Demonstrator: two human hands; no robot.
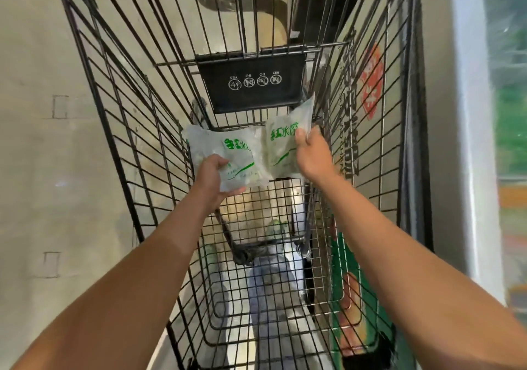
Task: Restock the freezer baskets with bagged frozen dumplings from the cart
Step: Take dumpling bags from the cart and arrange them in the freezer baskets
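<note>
Both arms reach down into the wire shopping cart (119,130), and each hand has taken its own bag of frozen dumplings. The left hand (212,177) curls round the lower near corner of the left bag (225,153), thumb on the printed face and fingers under it. The right hand (312,156) pinches the right bag (288,144) at its right edge, thumb on the face, the bag tilted with its top corner toward 1 o'clock. The two bags sit side by side just above the cart's mesh floor, their inner edges overlapping or touching; which one cannot be told. Taking one in each hand looks like a way to halve the trips to the freezer.

Counted: two clear bags with green lettering, one per hand. No other loose bag can be made out in the basket, so these seem to be the last, or near it.

At 12 o'clock from the hands hangs the black child-seat flap (251,84) with four round warning icons. At 3 o'clock, outside the cart's right wall, stands the freezer cabinet (467,113), pale-framed with a blurred glass front; its baskets are not visible.
</note>
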